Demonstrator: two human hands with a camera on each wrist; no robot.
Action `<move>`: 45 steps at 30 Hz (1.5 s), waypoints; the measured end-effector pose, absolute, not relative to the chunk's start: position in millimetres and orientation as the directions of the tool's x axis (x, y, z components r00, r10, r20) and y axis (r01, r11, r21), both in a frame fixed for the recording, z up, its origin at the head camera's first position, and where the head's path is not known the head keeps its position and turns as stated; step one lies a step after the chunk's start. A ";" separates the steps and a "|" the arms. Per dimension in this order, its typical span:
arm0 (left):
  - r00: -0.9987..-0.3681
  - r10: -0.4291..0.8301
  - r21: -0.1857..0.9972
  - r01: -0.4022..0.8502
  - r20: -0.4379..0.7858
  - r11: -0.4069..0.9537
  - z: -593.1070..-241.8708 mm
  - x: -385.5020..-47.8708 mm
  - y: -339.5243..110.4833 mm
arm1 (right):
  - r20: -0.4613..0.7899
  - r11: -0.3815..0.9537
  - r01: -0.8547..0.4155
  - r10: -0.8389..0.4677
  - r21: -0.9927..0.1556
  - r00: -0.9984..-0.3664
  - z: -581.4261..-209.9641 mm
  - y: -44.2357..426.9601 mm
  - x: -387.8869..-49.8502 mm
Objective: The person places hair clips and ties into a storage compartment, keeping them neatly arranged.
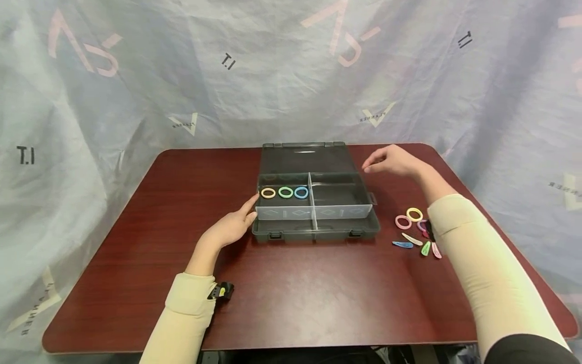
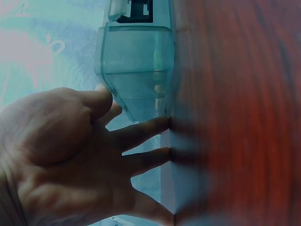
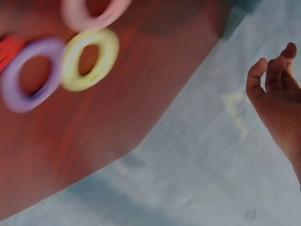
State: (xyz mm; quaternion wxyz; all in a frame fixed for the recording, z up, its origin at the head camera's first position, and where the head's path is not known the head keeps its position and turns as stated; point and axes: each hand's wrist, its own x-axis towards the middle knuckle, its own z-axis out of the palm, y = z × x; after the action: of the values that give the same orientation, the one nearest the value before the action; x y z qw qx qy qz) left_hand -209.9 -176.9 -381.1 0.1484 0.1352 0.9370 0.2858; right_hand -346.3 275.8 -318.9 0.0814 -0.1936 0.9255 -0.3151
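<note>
A grey translucent organizer box (image 1: pixel 291 235) stands with its lid (image 1: pixel 306 159) raised at the back. In its upper left compartment lie an orange-yellow hair tie (image 1: pixel 268 197), a green hair tie (image 1: pixel 285 196) and a blue hair tie (image 1: pixel 301 196), side by side. At the box's left side is my left hand (image 1: pixel 229 227), its fingers spread; in the left wrist view the thumb meets the box corner and fingertips reach the table. My right hand (image 1: pixel 393 161) hovers right of the lid, fingers loosely bent, with nothing visible in them.
Right of the box lie a yellow hair tie (image 1: pixel 415 215), a pink hair tie (image 1: pixel 402 222) and a purple hair tie (image 3: pixel 33 75). Nearer me are a blue hair clip (image 1: pixel 402 244), a green hair clip (image 1: pixel 425 248) and others. A grey curtain hangs behind the table.
</note>
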 end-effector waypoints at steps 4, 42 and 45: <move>-0.920 0.332 0.574 0.160 -0.208 0.803 -380.6 -209.4 -181.9 | -0.051 0.752 -0.288 -0.392 -0.593 -0.919 -330.5 308.4 -339.5; -0.926 0.322 0.571 0.159 -0.198 0.806 -378.4 -204.7 -187.0 | -0.184 0.806 -0.203 -0.357 -0.556 -0.916 -390.0 381.3 -308.4; -0.926 0.322 0.578 0.154 -0.200 0.801 -378.8 -203.8 -187.5 | -0.180 0.800 -0.201 -0.357 -0.566 -0.916 -386.5 377.0 -312.4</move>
State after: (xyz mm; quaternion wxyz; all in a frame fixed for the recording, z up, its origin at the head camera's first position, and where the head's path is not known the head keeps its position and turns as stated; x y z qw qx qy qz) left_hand -203.8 -187.5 -378.8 0.1454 0.1267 0.9378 0.2887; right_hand -312.4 377.0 -386.5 0.1402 -0.1488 0.9382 -0.2792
